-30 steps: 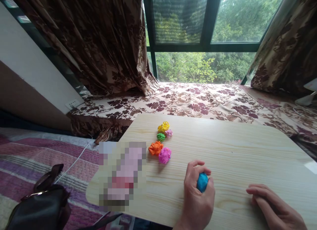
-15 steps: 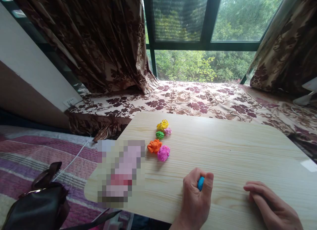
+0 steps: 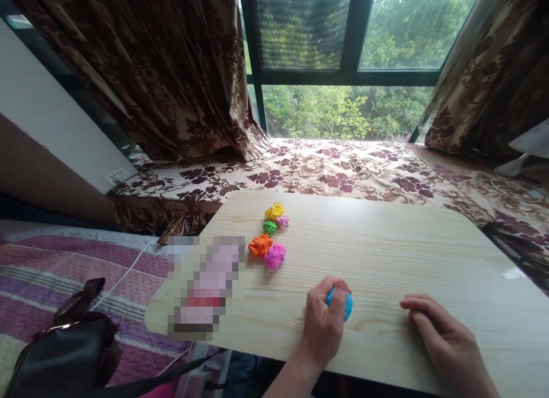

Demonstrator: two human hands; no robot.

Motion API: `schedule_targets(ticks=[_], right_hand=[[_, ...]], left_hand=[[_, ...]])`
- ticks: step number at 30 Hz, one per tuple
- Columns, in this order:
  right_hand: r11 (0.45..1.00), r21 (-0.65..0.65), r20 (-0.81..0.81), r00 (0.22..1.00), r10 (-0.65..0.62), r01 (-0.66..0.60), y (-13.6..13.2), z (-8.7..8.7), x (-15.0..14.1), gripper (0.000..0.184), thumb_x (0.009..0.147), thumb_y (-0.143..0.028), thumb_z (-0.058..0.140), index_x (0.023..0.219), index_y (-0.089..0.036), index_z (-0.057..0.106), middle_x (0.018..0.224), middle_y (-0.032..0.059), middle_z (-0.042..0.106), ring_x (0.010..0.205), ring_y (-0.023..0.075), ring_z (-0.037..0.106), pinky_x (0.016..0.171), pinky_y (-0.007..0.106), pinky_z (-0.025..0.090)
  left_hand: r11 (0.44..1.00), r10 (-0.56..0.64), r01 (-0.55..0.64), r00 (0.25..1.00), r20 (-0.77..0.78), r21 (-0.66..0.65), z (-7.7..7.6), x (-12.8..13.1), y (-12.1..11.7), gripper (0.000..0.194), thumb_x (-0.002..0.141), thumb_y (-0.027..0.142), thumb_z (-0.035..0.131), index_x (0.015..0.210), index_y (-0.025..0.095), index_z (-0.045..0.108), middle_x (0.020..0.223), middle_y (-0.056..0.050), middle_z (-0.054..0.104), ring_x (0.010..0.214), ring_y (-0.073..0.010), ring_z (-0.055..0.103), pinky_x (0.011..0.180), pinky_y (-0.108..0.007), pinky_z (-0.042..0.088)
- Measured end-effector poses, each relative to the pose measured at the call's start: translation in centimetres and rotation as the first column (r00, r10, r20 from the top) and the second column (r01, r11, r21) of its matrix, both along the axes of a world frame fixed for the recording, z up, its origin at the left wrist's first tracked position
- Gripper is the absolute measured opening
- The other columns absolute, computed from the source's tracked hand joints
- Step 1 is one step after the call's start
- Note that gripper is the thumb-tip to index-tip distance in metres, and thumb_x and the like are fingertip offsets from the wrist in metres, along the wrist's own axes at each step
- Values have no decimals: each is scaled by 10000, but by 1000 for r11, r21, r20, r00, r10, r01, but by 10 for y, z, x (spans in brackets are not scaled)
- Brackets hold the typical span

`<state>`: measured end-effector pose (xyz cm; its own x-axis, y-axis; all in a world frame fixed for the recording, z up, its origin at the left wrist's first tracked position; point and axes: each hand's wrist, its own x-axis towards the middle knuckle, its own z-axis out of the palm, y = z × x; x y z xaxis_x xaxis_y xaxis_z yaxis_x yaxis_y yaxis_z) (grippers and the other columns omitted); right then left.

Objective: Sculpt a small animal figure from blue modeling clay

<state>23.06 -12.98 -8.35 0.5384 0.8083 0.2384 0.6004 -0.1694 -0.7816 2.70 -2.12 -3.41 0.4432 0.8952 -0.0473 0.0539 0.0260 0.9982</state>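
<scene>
My left hand (image 3: 322,323) is closed around a blue lump of modelling clay (image 3: 349,305), over the front of the wooden-topped table (image 3: 386,243). Part of the lump bulges out between thumb and fingers; the palm hides the remainder. To its right, my right hand (image 3: 444,332) rests on its side on the table, fingers loosely stretched out, holding nothing. Farther back on the left sit crumpled clay lumps: yellow (image 3: 274,210), light pink (image 3: 282,222), green (image 3: 269,227), orange (image 3: 259,245) and bright pink (image 3: 275,255). The orange and bright pink ones touch.
A blurred-out pinkish object (image 3: 210,286) lies at the table's left edge. Beyond the table is a floral-covered window ledge (image 3: 334,163) with a white lamp (image 3: 529,140) at right. A dark bag (image 3: 64,352) lies on the striped bedspread (image 3: 86,255) at left.
The left hand's grip has loosened, so more of the blue clay shows. Both hands and the whole scene sit slightly farther left and higher in view.
</scene>
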Motion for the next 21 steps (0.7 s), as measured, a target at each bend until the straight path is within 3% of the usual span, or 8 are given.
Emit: schedule_targets(ticks=[3,7,10,12,14,17,21], right_hand=[[999,19,-91,995,48,-46,6,18,-18,195,849,-319,503,947,-214,636,1007,60,615,810,166,619,727,267,529],[944,113,-98,942,320,-309,10,48,-43,331,852,-285,529,1179,-239,549,1215,84,498,826,150,597,698,274,529],[933,156,-79,937,340,-325,7,63,-46,392,828,-273,566,1215,-236,518,1206,88,505,797,151,586,675,282,528],[934,163,-54,942,330,-318,3,68,-40,320,830,-282,569,1143,-219,556,1101,75,562,756,147,578,679,284,520],[945,128,13,953,303,-302,1,69,-29,190,858,-292,531,1008,-200,600,926,50,600,715,142,568,674,274,505],[971,52,123,967,224,-232,-1,68,-7,149,875,-275,485,902,-184,599,799,31,583,684,141,551,666,271,482],[982,-2,206,961,184,-188,-10,67,13,146,762,-178,551,906,-183,577,877,51,574,817,189,543,768,325,453]], left_hand=[[995,18,-11,997,76,-97,5,9,-6,411,909,440,326,907,165,632,697,1,525,591,-101,461,516,-209,383],[967,-37,91,974,225,-237,12,30,-21,396,861,437,443,1088,158,606,950,-65,625,765,-145,576,622,-239,482],[961,-47,103,976,215,-257,16,42,-33,427,858,449,447,1118,137,582,942,-81,653,762,-157,608,635,-267,511],[982,-135,147,986,101,-122,17,46,-39,440,893,440,369,1090,120,596,856,-73,667,709,-152,613,594,-261,512],[975,-171,182,981,-93,126,18,50,-43,458,923,401,287,1022,116,631,789,-63,664,693,-149,616,581,-252,509],[902,-34,148,961,-276,405,15,54,-43,377,917,336,323,998,149,640,899,-72,653,835,-170,610,716,-294,508],[827,125,91,932,-340,555,8,53,-39,233,843,237,459,973,183,645,996,-83,614,1019,-231,526,941,-425,396]])
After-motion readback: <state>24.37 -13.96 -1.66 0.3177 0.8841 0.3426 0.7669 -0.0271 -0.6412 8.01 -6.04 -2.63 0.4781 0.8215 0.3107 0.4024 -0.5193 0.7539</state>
